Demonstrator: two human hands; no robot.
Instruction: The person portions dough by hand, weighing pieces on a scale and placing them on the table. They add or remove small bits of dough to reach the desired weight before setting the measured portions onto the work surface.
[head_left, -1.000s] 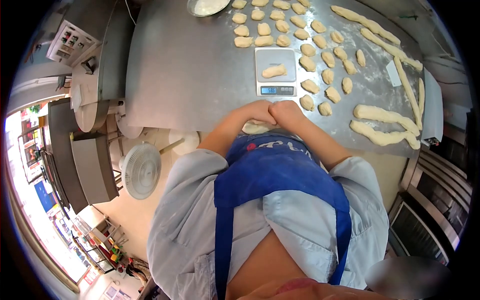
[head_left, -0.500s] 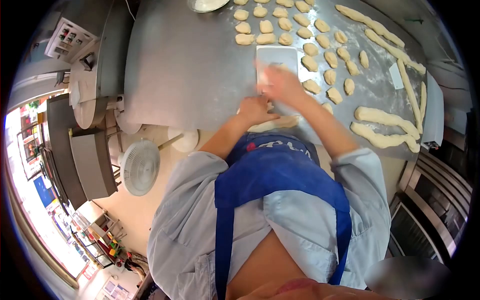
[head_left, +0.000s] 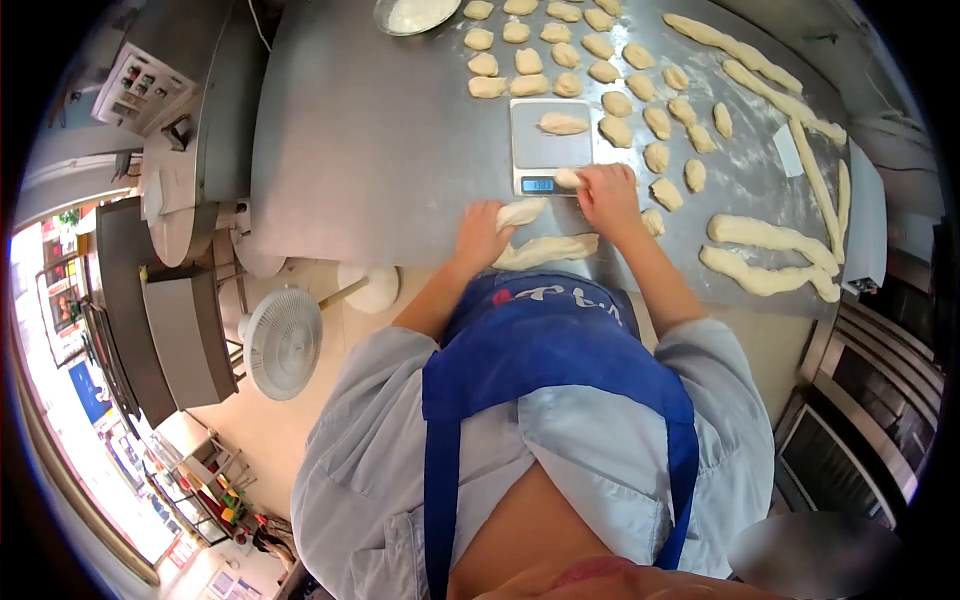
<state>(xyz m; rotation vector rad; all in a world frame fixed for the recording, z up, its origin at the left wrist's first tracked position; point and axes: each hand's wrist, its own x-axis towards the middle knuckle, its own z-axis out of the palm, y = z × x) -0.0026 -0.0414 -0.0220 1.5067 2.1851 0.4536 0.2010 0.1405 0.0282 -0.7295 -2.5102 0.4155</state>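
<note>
My left hand (head_left: 483, 236) is closed on the left end of a short dough roll (head_left: 521, 212) near the table's front edge. My right hand (head_left: 610, 197) grips a small dough piece (head_left: 569, 179) in front of the right side of the scale. The white scale (head_left: 525, 150) has a lit display (head_left: 538, 185), and one dough piece (head_left: 563, 124) lies on its plate. Between the hands and the blue apron, a longer dough strip (head_left: 548, 251) lies along the table edge.
Several dough pieces (head_left: 616, 131) sit in rows behind and right of the scale. Long dough ropes (head_left: 760, 235) lie farther right. A flour bowl (head_left: 417, 14) stands at the back of the metal table (head_left: 370, 150). A fan (head_left: 283, 343) is at the left.
My right hand has moved back from over the scale toward the right and now holds a small dough piece. A dough piece shows on the scale. My left hand has shifted left.
</note>
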